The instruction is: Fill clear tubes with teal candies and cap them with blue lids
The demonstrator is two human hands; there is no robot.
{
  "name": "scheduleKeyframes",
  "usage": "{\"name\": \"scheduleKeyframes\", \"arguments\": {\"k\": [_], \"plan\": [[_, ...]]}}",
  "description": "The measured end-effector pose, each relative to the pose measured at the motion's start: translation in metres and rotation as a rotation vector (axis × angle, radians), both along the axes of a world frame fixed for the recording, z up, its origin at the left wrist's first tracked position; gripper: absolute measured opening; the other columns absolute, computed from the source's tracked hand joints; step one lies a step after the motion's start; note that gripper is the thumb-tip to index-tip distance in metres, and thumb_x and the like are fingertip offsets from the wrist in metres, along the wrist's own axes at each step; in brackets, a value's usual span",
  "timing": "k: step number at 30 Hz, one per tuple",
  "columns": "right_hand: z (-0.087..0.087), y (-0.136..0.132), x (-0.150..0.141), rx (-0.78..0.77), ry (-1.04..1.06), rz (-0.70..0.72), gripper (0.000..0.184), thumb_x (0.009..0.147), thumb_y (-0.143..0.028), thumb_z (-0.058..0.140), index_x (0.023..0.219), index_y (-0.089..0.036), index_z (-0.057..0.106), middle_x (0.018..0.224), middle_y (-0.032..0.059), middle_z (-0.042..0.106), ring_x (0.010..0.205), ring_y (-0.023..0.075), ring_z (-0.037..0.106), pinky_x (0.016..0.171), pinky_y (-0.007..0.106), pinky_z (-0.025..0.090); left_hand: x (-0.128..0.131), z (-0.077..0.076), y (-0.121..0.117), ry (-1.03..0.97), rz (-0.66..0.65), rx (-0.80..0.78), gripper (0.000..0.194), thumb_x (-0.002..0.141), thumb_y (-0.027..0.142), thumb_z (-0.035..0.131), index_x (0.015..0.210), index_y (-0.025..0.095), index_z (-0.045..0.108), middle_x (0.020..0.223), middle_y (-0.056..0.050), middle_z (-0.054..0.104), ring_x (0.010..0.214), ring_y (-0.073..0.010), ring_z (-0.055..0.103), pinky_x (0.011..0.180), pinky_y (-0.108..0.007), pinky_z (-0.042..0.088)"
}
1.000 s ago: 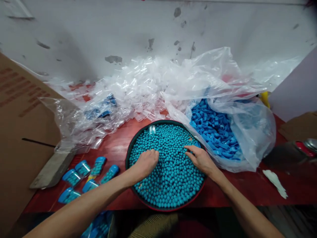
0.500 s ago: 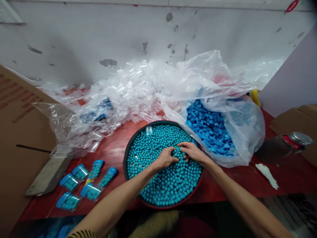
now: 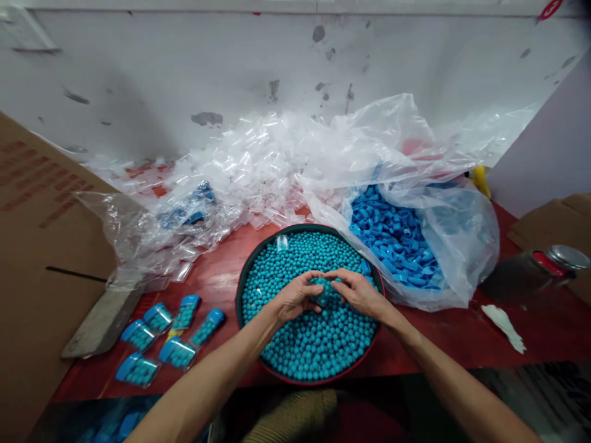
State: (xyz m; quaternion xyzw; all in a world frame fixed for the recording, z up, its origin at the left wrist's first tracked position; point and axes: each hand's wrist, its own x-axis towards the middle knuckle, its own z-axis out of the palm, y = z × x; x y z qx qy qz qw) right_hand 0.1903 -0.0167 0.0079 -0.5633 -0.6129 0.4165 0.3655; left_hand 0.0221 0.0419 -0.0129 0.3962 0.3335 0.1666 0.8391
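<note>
Both hands meet over a round tub [image 3: 239, 295] full of small turquoise balls [image 3: 305, 351]. My left hand [image 3: 298, 296] is closed around a small clear plastic container [image 3: 325, 290] with turquoise balls showing in it; its outline is partly hidden by the fingers. From the other side my right hand [image 3: 357, 292] has its thumb and fingers curled against the same container. Another clear container [image 3: 282, 243] lies on the balls near the tub's far rim. A blue cap [image 3: 365, 267] rests at the right inside edge.
Several filled, blue-capped containers [image 3: 178, 352] lie on the red table [image 3: 217, 264] at left, beside a cardboard box [image 3: 50, 246]. Clear empty containers [image 3: 258, 166] are heaped behind. A plastic bag holds blue caps [image 3: 392, 237]. A jar [image 3: 521, 274] and white scrap [image 3: 503, 327] are at right.
My hands have come closer together, with the fingertips now meeting at the container. The whole view has shifted slightly, so the things on the table appear a little further right.
</note>
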Motion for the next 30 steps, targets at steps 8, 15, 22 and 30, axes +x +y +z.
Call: {"name": "scheduleKeyframes", "arguments": {"k": [8, 15, 22, 30], "plan": [[0.006, -0.008, -0.004, -0.078, -0.029, 0.113, 0.017, 0.083, -0.030, 0.040, 0.085, -0.019, 0.053, 0.060, -0.0042, 0.051, 0.043, 0.0069, 0.042, 0.043, 0.018, 0.035, -0.011, 0.004, -0.010, -0.028, 0.086, 0.050, 0.037, 0.059, 0.024, 0.070, 0.091, 0.011, 0.055, 0.073, -0.002, 0.056, 0.061, -0.0088, 0.052, 0.054, -0.019, 0.036], [0.010, 0.002, 0.020, -0.092, -1.070, -0.102, 0.019, 0.084, -0.022, 0.037, 0.090, -0.016, 0.054, 0.085, 0.0112, 0.059, 0.073, 0.0225, 0.059, 0.060, 0.030, 0.041, -0.024, 0.010, -0.013, 0.063, 0.116, 0.124, 0.035, 0.066, 0.029, 0.064, 0.093, 0.016, 0.047, 0.075, -0.003, 0.058, 0.062, -0.0121, 0.057, 0.050, -0.018, 0.035], [-0.012, 0.023, 0.023, -0.151, -1.196, -0.134, 0.028, 0.081, -0.007, 0.028, 0.094, -0.012, 0.053, 0.089, 0.0167, 0.057, 0.074, 0.0250, 0.060, 0.059, 0.033, 0.042, -0.034, 0.008, -0.020, -0.052, 0.105, 0.032, 0.043, 0.067, 0.023, 0.062, 0.104, 0.019, 0.040, 0.086, -0.004, 0.056, 0.063, -0.0125, 0.058, 0.050, -0.020, 0.041], [-0.005, 0.005, 0.001, 0.006, -0.773, 0.120, 0.032, 0.084, -0.022, 0.036, 0.115, -0.018, 0.043, 0.093, 0.0054, 0.058, 0.083, 0.0155, 0.056, 0.072, 0.024, 0.040, -0.031, 0.007, -0.023, 0.157, 0.195, 0.251, 0.033, 0.065, 0.020, 0.060, 0.094, 0.017, 0.045, 0.078, -0.001, 0.055, 0.055, -0.0104, 0.056, 0.042, -0.016, 0.038]]}}
